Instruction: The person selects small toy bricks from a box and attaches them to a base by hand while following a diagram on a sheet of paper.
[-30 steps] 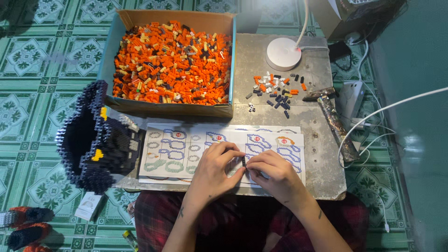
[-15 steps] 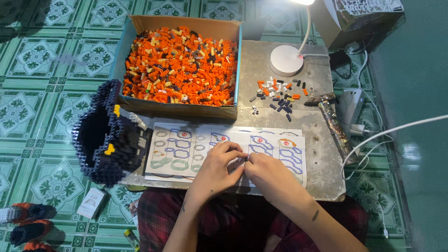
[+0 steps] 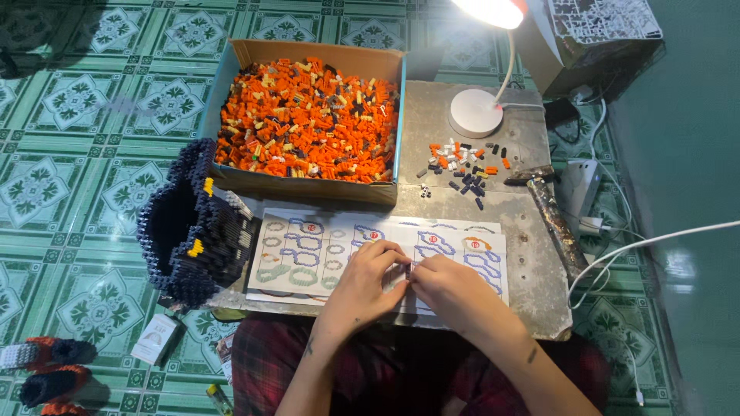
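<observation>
At lower centre, the left hand (image 3: pixel 362 281) and right hand (image 3: pixel 447 286) meet fingertip to fingertip, pinching a tiny dark brick piece (image 3: pixel 408 271) together over the instruction sheet (image 3: pixel 308 250). The cardboard box of orange bricks (image 3: pixel 308 115) sits at upper centre, with the dark blue brick model (image 3: pixel 193 223) at left.

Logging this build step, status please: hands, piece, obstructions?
Left hand and right hand pinching a small dark piece together over instruction sheet. Nothing obstructing.
</observation>
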